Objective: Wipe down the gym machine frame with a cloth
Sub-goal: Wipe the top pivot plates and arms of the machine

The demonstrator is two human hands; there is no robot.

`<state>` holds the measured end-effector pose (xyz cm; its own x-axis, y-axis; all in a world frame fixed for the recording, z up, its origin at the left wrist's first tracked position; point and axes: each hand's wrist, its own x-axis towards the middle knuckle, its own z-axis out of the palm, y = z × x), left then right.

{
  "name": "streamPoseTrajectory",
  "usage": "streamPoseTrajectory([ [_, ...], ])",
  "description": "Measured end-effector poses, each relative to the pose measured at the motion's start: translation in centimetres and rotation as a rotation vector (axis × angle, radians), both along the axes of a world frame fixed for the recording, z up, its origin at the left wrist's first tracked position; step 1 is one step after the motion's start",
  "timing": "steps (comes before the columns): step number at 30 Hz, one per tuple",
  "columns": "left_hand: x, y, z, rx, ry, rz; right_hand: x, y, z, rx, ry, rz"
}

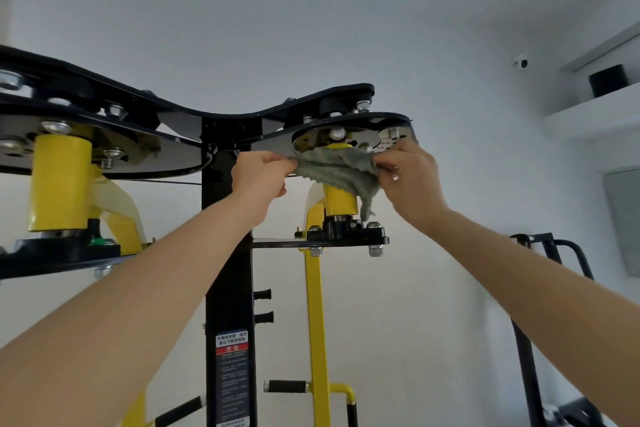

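Note:
A black and yellow gym machine frame [227, 253] rises in front of me, with two black top plates branching left and right. A grey-green cloth [337, 170] is stretched between my hands just under the right top plate [346, 128], draped around the top of a yellow pivot cylinder [341, 201]. My left hand [259, 175] pinches the cloth's left end. The cloth's right end is pinched by my right hand [408, 172], close to the plate's numbered edge. One corner of the cloth hangs down beside the cylinder.
A second yellow cylinder [60, 180] sits under the left plate. A yellow arm [317, 322] with black grips runs down on the right of the black post. Another black machine [540, 322] stands at the right, below a wall shelf [595, 111] and a camera [520, 62].

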<state>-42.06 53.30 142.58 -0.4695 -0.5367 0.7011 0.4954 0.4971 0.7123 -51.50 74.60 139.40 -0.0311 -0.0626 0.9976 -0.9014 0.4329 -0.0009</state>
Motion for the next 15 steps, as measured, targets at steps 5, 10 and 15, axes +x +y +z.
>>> streamPoseTrajectory([
  [5, -1.4, 0.8, -1.5, 0.370, -0.093, -0.234, 0.3, -1.6, -0.4, -0.041, -0.602, 0.592],
  [10, -1.7, 0.8, -3.8, 0.520, -0.135, -0.444, -0.2, 0.1, -1.1, 0.143, -0.588, 0.493],
  [15, -1.7, 1.2, -2.2, 0.671, 0.030, -0.519, 0.3, -1.7, 0.0, 0.078, -0.471, 0.433],
])
